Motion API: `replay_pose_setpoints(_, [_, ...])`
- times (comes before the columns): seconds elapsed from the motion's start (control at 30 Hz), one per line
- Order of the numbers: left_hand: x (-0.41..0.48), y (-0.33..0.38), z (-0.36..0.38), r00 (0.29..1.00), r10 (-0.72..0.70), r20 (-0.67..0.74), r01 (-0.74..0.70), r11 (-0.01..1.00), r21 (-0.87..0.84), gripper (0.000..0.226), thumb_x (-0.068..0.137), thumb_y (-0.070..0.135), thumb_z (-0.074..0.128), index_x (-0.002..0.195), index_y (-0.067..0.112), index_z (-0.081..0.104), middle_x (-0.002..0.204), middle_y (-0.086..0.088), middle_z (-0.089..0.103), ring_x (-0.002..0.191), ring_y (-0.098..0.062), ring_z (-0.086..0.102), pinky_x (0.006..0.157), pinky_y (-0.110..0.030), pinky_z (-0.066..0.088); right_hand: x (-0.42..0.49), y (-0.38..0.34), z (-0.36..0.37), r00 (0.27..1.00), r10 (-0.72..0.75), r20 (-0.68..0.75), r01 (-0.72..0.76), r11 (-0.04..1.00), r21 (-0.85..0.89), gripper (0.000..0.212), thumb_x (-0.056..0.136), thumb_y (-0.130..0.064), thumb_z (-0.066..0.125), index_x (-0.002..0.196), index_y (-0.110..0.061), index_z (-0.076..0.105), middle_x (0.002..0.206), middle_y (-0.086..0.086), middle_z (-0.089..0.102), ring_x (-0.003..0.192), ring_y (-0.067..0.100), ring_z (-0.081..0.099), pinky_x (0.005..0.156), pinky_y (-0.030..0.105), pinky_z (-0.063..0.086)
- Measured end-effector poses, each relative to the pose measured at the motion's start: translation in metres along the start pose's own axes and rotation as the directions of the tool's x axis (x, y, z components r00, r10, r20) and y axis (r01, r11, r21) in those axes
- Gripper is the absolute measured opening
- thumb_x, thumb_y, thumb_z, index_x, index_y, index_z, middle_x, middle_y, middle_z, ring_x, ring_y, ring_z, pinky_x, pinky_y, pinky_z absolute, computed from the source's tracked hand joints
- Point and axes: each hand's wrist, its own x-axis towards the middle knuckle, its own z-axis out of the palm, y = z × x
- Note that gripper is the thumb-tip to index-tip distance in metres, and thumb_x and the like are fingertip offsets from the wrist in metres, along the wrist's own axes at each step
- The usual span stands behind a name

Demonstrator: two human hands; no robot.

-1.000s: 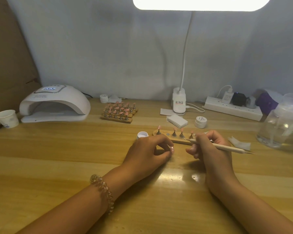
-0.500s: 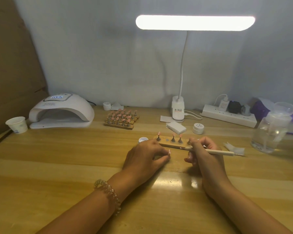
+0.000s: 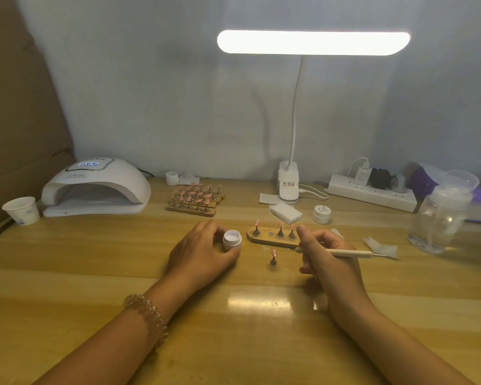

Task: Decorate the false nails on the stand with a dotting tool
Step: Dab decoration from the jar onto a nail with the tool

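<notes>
Left hand curled round a small white jar, lid off, white inside. Jar standing on the wooden table, just left of the wooden stand.

On the stand, three false nails (pink, each on a little metal peg), with one bare round spot between the first and the second. One more, a loose nail on its own peg, off the stand and alone on the table just in front of it, between the two hands.

Right hand pinching the dotting tool near its front, fingers bent round it. Tool lying nearly flat, thin tip pointing left and close to the stand's front edge; touching or not, cannot tell.

Beaded bracelet on the left wrist.

Far back on the left, a white nail lamp with a lit display, and a paper cup beside it. Next to that, a second stand full of pink nails. Behind the first stand, a pile of white pads and a shut white pot. At the back, a bright desk lamp on a bendy neck and a white power strip. Off to the right, a clear bottle.
</notes>
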Motion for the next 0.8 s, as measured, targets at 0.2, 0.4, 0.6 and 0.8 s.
replay_pose_setpoints(0.2, [-0.009,0.011,-0.001,0.974,0.217,0.066,-0.218,0.976,0.014,0.037,0.074,0.059,0.066,0.092,0.037,0.042,0.09,0.02,0.052,0.073,0.002,0.05,0.055,-0.013,0.029,-0.004,-0.002,0.002,0.985,-0.17,0.038,0.171,0.985,-0.009,0.028,0.087,-0.048,0.063,0.076,-0.022,0.068,0.062,0.001,0.065,0.056,0.008,0.06,0.052,0.023,0.051])
replay_pose_setpoints(0.4, [-0.017,0.02,-0.005,0.899,0.423,0.112,-0.431,0.9,0.063,0.037,0.068,0.062,0.051,0.089,0.035,0.036,0.081,0.015,0.046,0.065,-0.005,0.043,0.052,-0.015,0.024,-0.012,-0.002,0.009,0.937,-0.317,0.147,0.336,0.933,-0.129,0.014,0.097,-0.016,0.059,0.088,-0.008,0.052,0.064,0.005,0.067,0.058,0.013,0.066,0.053,0.037,0.055])
replay_pose_setpoints(0.6, [-0.017,0.025,-0.004,0.85,0.513,0.122,-0.522,0.85,0.067,0.037,0.071,0.059,0.055,0.092,0.033,0.038,0.08,0.015,0.045,0.062,-0.005,0.041,0.05,-0.014,0.025,-0.009,-0.001,0.01,0.936,-0.292,0.198,0.331,0.92,-0.211,0.026,0.09,-0.005,0.066,0.071,-0.003,0.049,0.054,0.012,0.061,0.047,0.013,0.06,0.055,0.032,0.048])
replay_pose_setpoints(0.8, [-0.017,0.027,-0.003,0.832,0.545,0.108,-0.554,0.827,0.095,0.037,0.073,0.055,0.06,0.092,0.031,0.039,0.08,0.014,0.044,0.061,-0.004,0.04,0.049,-0.015,0.024,-0.009,-0.002,0.011,0.948,-0.236,0.212,0.279,0.938,-0.206,0.025,0.09,-0.008,0.065,0.075,0.003,0.049,0.055,0.013,0.062,0.047,0.012,0.061,0.053,0.041,0.05])
